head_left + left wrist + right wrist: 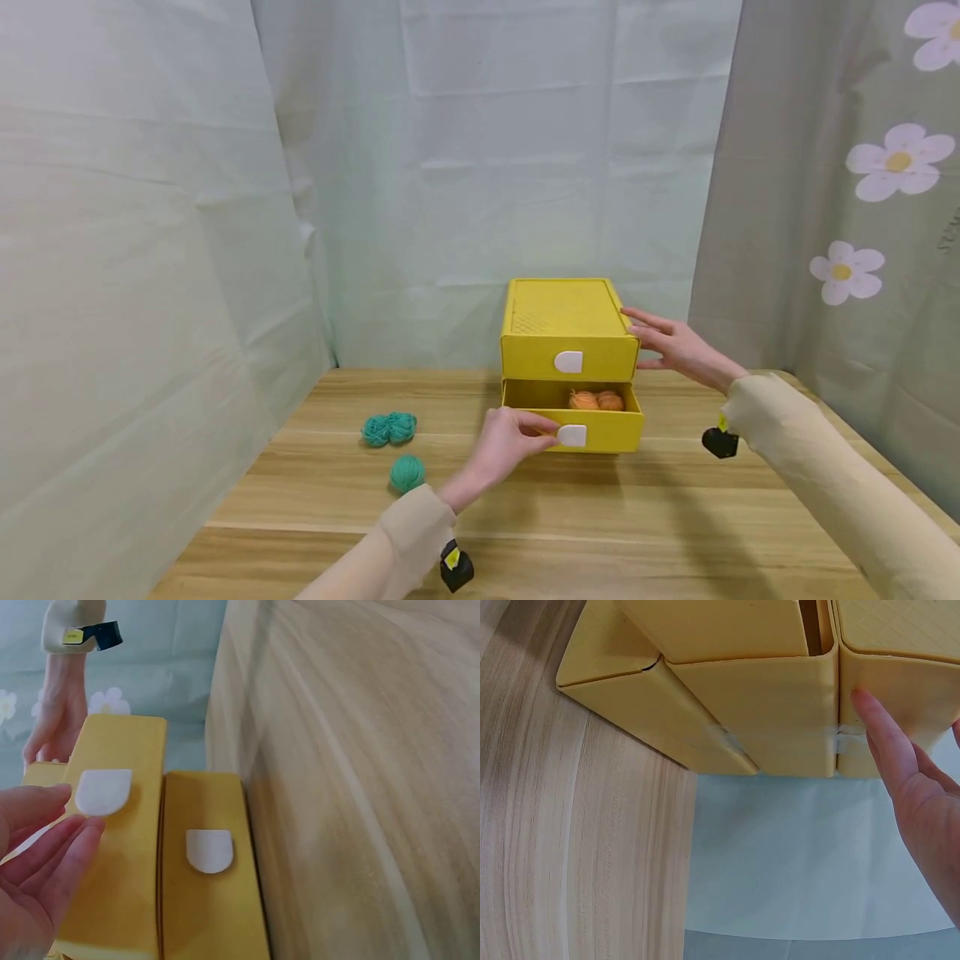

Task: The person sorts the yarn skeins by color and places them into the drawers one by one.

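Note:
A yellow drawer box stands on the table, with a drawer pulled partly out below its closed top drawer. Orange yarn lies inside the pulled-out drawer. My left hand has its thumb and fingertips at the rounded end of that drawer's white handle, pinching it. On the box's right side, my right hand rests its outstretched fingertips near the top edge. A fingertip touches the yellow side wall in the right wrist view.
Left on the wooden table lie a teal yarn bundle and a teal yarn ball. Another closed drawer with a white handle sits lowest in the stack. Pale curtains hang behind and at both sides.

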